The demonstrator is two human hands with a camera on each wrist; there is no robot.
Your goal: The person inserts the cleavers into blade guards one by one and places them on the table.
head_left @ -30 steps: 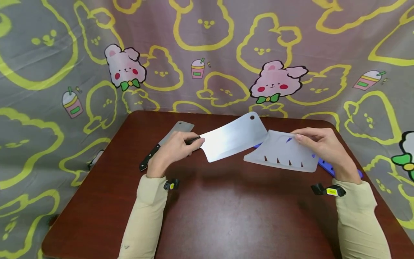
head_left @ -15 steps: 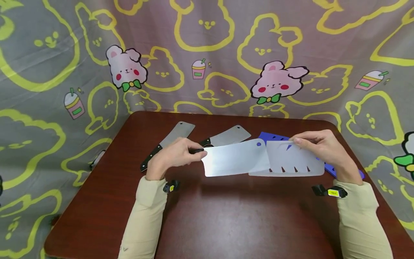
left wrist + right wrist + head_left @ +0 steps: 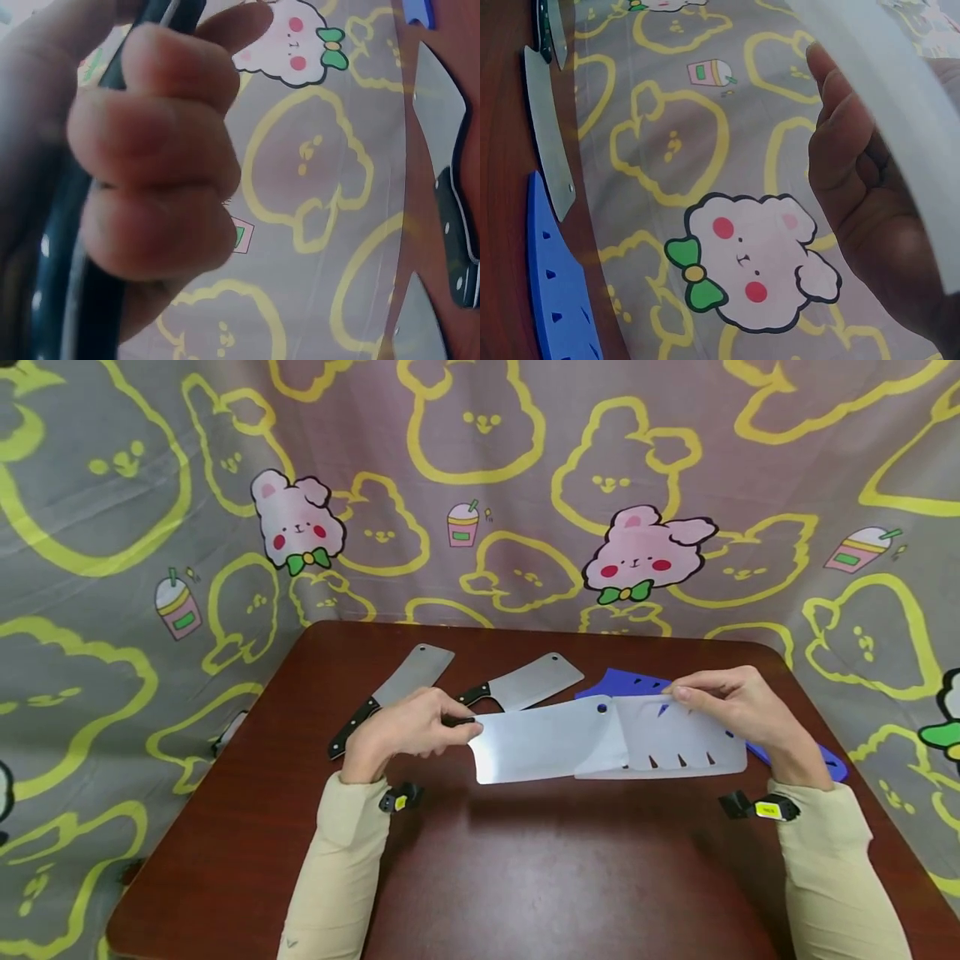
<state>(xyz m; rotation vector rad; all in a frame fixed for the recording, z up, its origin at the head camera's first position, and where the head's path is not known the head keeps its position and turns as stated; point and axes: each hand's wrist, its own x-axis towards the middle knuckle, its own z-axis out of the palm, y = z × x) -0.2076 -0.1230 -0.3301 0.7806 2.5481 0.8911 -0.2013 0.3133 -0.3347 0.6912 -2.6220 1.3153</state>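
Jutting from left fingers (image 3: pixel 156 144) (rightward) is a cleaver (image 3: pixel 543 741).

Glare brightens the held cleaver (image 3: pixel 543 742) and the tabletop (image 3: pixel 525 877) (both wrist views blur up close).

Seen from my remote station, left to right: left hand (image 3: pixel 412 724), raised cleaver (image 3: pixel 540 742), its end overlapping raised blade guard (image 3: pixel 667 739), right hand (image 3: pixel 738 703); behind, on the table (image 3: pixel 525 885), leftmost cleaver (image 3: pixel 411 677), middle cleaver (image 3: pixel 532 683), rightmost blade guard (image 3: pixel 628 684); curtain (image 3: pixel 555 418) beyond
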